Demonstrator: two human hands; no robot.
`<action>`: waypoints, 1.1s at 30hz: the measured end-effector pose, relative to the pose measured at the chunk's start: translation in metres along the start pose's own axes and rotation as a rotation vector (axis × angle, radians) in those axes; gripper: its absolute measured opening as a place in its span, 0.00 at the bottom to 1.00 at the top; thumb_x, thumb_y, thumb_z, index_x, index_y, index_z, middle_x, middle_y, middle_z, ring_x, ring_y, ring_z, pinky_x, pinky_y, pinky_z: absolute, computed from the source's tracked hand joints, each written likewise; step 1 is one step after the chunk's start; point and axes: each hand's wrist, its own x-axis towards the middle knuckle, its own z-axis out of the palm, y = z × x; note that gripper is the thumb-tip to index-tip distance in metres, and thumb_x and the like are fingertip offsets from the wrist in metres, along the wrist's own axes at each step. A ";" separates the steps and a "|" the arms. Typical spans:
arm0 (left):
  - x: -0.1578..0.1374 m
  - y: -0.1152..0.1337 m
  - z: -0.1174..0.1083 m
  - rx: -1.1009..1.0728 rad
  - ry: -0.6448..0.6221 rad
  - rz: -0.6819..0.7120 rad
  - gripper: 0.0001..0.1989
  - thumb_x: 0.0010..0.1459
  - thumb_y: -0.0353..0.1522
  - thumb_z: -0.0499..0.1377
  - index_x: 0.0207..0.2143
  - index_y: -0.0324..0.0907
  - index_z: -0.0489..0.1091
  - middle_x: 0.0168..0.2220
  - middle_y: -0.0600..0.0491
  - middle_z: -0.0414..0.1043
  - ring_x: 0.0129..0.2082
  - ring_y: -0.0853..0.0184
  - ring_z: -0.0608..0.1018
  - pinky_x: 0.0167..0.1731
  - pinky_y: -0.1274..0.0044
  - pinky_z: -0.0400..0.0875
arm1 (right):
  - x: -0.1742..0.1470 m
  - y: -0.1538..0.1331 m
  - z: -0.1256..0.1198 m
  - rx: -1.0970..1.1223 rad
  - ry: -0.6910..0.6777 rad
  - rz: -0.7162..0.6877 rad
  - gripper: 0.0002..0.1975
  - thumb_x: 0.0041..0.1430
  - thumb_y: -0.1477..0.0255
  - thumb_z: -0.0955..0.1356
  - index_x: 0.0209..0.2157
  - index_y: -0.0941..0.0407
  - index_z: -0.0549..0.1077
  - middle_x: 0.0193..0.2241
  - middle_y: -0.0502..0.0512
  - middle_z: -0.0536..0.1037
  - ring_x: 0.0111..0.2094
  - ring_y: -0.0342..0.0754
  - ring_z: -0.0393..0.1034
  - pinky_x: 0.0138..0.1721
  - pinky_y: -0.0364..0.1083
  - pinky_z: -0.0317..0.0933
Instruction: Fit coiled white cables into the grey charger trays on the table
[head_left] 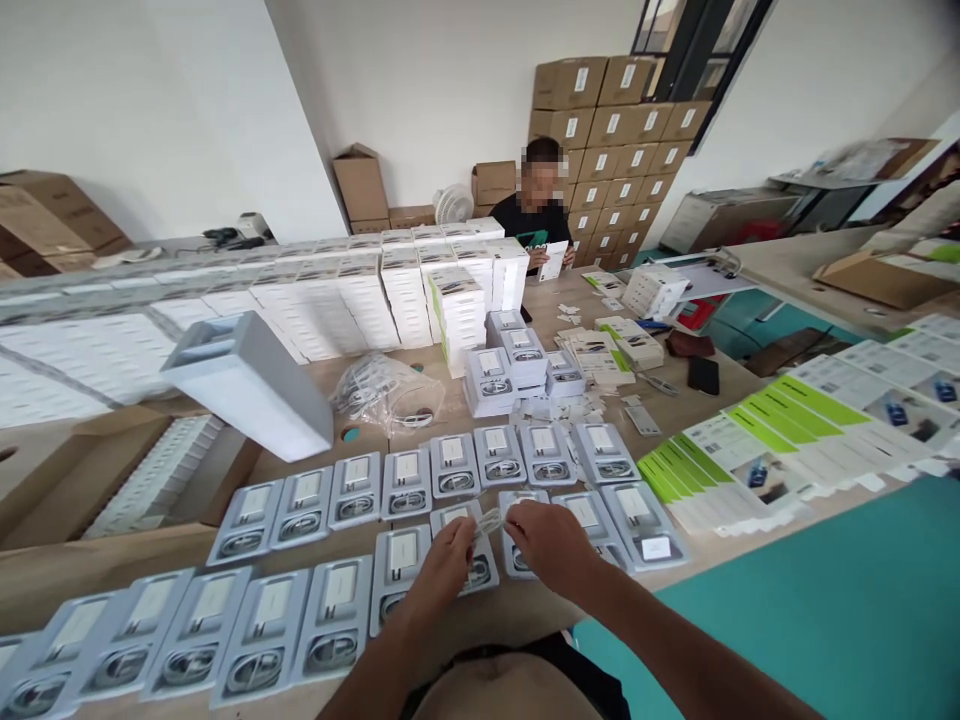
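Between my two hands is a coiled light-coloured cable (489,522), held above the front row of trays. My left hand (448,560) pinches the coil's left side. My right hand (551,548) has its fingers closed at the right end of the coil. Below them lie pale grey moulded trays, each with a flat white piece and a coiled cable; one tray (486,572) is partly hidden by my left hand. Just right, a tray (643,525) has a small white card in its lower hollow where others show a coil.
Several filled trays (270,625) stretch left in two rows. A tall stack of nested trays (251,385) leans over an open carton (75,480). White boxes (405,295) form a wall behind. Green-and-white printed sleeves (780,430) lie right. Across the table a person (536,215) holds a white box.
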 end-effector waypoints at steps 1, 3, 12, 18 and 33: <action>0.001 -0.003 0.004 -0.038 0.004 -0.030 0.21 0.55 0.51 0.53 0.28 0.43 0.57 0.21 0.62 0.55 0.17 0.77 0.58 0.17 0.82 0.47 | -0.001 -0.001 0.004 0.118 0.006 0.049 0.11 0.64 0.71 0.61 0.30 0.55 0.72 0.26 0.51 0.74 0.27 0.45 0.67 0.27 0.43 0.52; 0.000 -0.006 0.011 -0.148 -0.026 -0.133 0.19 0.54 0.49 0.54 0.30 0.44 0.56 0.21 0.62 0.55 0.16 0.77 0.56 0.17 0.82 0.43 | -0.002 -0.002 0.012 0.350 0.037 0.116 0.12 0.65 0.68 0.60 0.29 0.54 0.70 0.23 0.49 0.73 0.26 0.44 0.68 0.27 0.42 0.53; -0.007 -0.004 0.019 -0.448 -0.143 -0.297 0.19 0.49 0.46 0.58 0.35 0.40 0.62 0.24 0.59 0.58 0.18 0.77 0.56 0.17 0.81 0.38 | -0.008 -0.009 0.048 1.110 0.060 0.407 0.14 0.61 0.61 0.62 0.31 0.56 0.71 0.23 0.50 0.74 0.23 0.47 0.72 0.20 0.42 0.55; 0.000 -0.006 0.018 -0.511 -0.146 -0.163 0.20 0.50 0.47 0.61 0.32 0.42 0.59 0.23 0.60 0.56 0.20 0.76 0.60 0.17 0.81 0.43 | -0.017 -0.006 0.058 0.576 0.369 0.242 0.10 0.61 0.66 0.64 0.36 0.54 0.75 0.31 0.55 0.74 0.32 0.49 0.70 0.35 0.47 0.64; -0.014 0.024 -0.016 0.124 -0.110 0.201 0.17 0.57 0.36 0.55 0.49 0.42 0.65 0.30 0.54 0.69 0.26 0.70 0.70 0.27 0.78 0.65 | -0.008 0.016 0.010 0.393 0.101 -0.047 0.11 0.66 0.69 0.61 0.40 0.51 0.75 0.33 0.52 0.74 0.34 0.46 0.68 0.37 0.45 0.61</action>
